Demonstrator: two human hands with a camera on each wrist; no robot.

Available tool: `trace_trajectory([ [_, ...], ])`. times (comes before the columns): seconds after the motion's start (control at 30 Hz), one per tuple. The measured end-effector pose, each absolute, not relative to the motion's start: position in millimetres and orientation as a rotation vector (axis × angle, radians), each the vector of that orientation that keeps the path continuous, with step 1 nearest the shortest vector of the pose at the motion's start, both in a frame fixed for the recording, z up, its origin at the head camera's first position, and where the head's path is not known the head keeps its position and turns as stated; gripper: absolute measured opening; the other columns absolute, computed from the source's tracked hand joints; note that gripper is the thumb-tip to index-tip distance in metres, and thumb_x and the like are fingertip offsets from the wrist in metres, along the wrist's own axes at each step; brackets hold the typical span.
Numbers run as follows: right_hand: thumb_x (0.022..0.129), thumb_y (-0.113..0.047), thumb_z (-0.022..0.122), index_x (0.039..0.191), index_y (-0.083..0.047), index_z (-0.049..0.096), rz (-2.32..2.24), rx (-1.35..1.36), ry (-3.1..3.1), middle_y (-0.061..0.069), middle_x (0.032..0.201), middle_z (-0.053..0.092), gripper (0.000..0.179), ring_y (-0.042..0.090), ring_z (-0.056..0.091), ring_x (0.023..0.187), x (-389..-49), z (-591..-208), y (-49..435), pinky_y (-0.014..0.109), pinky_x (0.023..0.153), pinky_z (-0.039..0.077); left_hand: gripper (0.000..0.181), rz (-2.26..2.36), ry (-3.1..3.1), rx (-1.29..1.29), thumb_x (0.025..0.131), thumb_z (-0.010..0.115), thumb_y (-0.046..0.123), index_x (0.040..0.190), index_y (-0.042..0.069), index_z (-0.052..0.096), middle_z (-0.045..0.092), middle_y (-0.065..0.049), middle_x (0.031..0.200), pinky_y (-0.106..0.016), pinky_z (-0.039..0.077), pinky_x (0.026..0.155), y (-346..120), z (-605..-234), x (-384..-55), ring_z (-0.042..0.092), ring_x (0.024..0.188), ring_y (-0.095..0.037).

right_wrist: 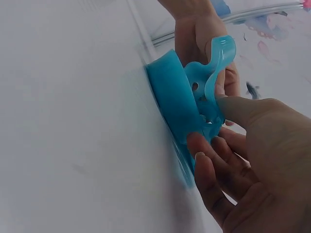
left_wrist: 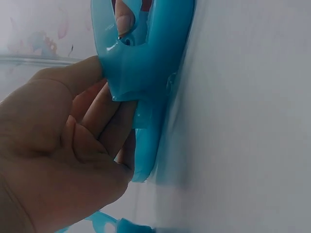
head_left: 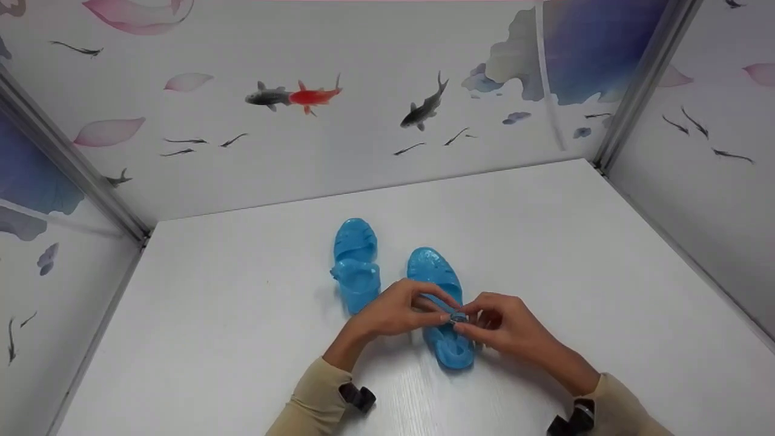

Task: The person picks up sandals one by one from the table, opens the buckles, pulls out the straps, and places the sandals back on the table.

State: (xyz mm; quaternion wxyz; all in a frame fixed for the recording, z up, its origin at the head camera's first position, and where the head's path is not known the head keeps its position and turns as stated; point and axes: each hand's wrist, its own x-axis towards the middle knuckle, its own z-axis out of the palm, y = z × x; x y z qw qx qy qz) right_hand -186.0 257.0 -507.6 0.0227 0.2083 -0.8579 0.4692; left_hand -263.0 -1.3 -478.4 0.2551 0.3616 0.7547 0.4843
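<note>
Two blue jelly sandals lie on the white table, toes pointing away. Over the right sandal, both hands meet at a small metal buckle on its strap. My left hand comes from the left side and pinches the strap at the buckle. From the other side, my right hand pinches the same strap between thumb and fingers. In the right wrist view the blue strap curves up above the sandal's heel. Fingertips partly hide the buckle. The left sandal lies untouched beside the left hand.
The white table meets a back wall printed with fish and petals. Side panels with metal corner posts enclose it left and right. Dark wrist cameras sit on both sleeves.
</note>
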Motion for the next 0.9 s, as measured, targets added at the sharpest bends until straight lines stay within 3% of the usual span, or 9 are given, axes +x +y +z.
trace_trajectory([
  [0.3, 0.096, -0.025, 0.085, 0.114, -0.019, 0.072, 1.443, 0.635, -2.689, -0.001, 0.098, 0.071, 0.024, 0.007, 0.064, 0.077, -186.3, -510.5, 255.7, 0.022, 0.068, 0.059, 0.028, 1.286, 2.209, 1.113, 0.099, 0.081, 0.020, 0.126, 0.023, 0.078, 0.079, 0.007, 0.123, -0.039, 0.056, 0.112, 4.6, -472.1, -256.9, 0.070, 0.120, -0.008],
  [0.57, 0.097, -0.021, 0.083, 0.118, -0.017, 0.070, 1.450, 0.671, -2.671, 0.000, 0.102, 0.071, 0.025, 0.007, 0.065, 0.081, -186.0, -511.6, 255.5, 0.022, 0.069, 0.059, 0.030, 1.197, 2.231, 1.255, 0.103, 0.074, 0.013, 0.132, 0.020, 0.077, 0.068, -0.003, 0.150, -0.034, 0.047, 0.122, 3.3, -470.1, -257.9, 0.058, 0.144, -0.012],
  [0.9, 0.095, -0.011, 0.083, 0.116, -0.022, 0.070, 1.433, 0.708, -2.603, -0.004, 0.097, 0.068, 0.027, 0.006, 0.063, 0.077, -184.4, -515.0, 255.5, 0.023, 0.064, 0.057, 0.025, 1.138, 2.277, 1.175, 0.109, 0.068, 0.025, 0.133, 0.018, 0.067, 0.076, 0.001, 0.129, -0.024, 0.055, 0.108, -0.7, -468.6, -258.6, 0.069, 0.123, -0.009],
])
